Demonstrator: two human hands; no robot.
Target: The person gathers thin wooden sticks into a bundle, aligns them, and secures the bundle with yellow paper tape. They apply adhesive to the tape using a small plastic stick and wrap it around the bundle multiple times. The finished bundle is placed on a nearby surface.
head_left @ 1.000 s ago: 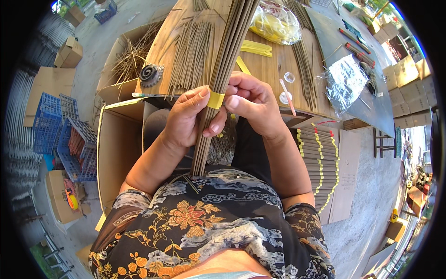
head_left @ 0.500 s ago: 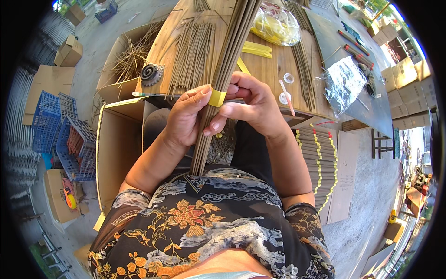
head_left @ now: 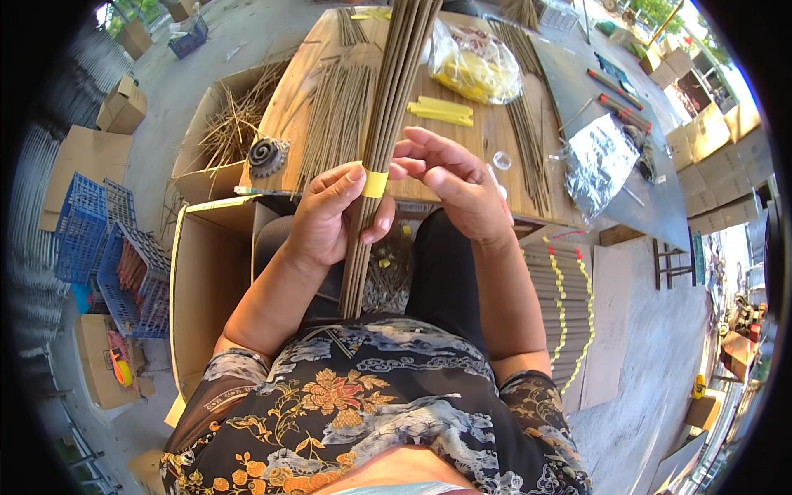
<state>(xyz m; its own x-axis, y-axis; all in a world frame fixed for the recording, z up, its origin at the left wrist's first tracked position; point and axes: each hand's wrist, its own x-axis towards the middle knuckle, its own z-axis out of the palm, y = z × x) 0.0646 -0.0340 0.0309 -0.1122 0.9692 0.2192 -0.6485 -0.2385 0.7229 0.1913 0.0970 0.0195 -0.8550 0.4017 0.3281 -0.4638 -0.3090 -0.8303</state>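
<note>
free: tabletop (head_left: 483, 136) beside yellow strips (head_left: 441, 112) | obstacles: bag (head_left: 474, 73) beyond, bundle (head_left: 391, 107) left

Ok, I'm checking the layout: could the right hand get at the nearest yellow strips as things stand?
Probably yes: the right hand looks open and the yellow strips lie beyond it on the wooden table, with nothing visibly in between; the left hand holds the stick bundle.

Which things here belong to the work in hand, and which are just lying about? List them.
Likely in use:
bundle of thin brown sticks, in the left hand
yellow band around it
loose brown sticks
yellow strips

Apparently lying about:
dark gear-shaped piece
silvery plastic bag
blue plastic crates
</note>
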